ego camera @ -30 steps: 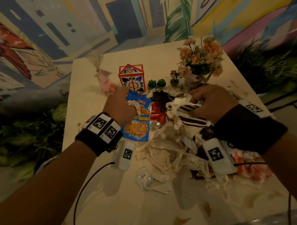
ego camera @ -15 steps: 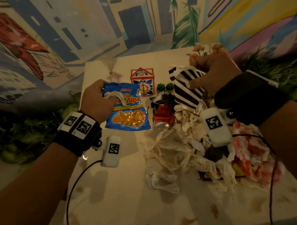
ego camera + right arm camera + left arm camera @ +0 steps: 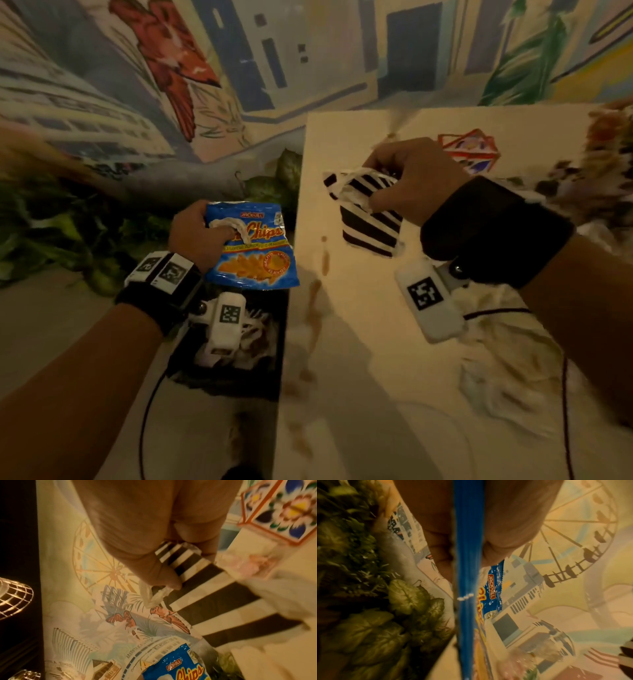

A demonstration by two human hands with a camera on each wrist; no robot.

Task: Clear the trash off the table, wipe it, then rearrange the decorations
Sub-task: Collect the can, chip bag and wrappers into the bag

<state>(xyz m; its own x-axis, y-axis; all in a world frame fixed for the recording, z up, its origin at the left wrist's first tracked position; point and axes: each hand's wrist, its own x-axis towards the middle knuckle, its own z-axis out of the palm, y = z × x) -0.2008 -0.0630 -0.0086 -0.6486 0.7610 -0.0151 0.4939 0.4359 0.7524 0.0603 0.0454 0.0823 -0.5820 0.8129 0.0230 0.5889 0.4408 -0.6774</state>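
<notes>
My left hand [image 3: 198, 233] grips a blue chips bag [image 3: 253, 253] and a bit of white tissue [image 3: 227, 224], held past the table's left edge above a black bin [image 3: 277, 363]. In the left wrist view the blue chips bag [image 3: 467, 574] runs edge-on between thumb and fingers. My right hand [image 3: 407, 178] holds a black-and-white striped wrapper [image 3: 370, 219] with a white tissue scrap over the table [image 3: 376, 394]; the right wrist view shows the striped wrapper [image 3: 197, 585] pinched by the thumb. Crumpled tissues [image 3: 507, 383] lie heaped at the table's right.
The bin holds crumpled paper. A red-framed flower-patterned box [image 3: 469, 150] stands at the table's back, orange flowers [image 3: 609, 137] at the far right, blurred. Brown stains [image 3: 318, 284] run along the table's left side. Green plants [image 3: 68, 226] line the painted wall.
Both hands swung left with their trash. The chips bag went from over the table to beyond its left edge above the bin; the striped wrapper followed toward the table's left side.
</notes>
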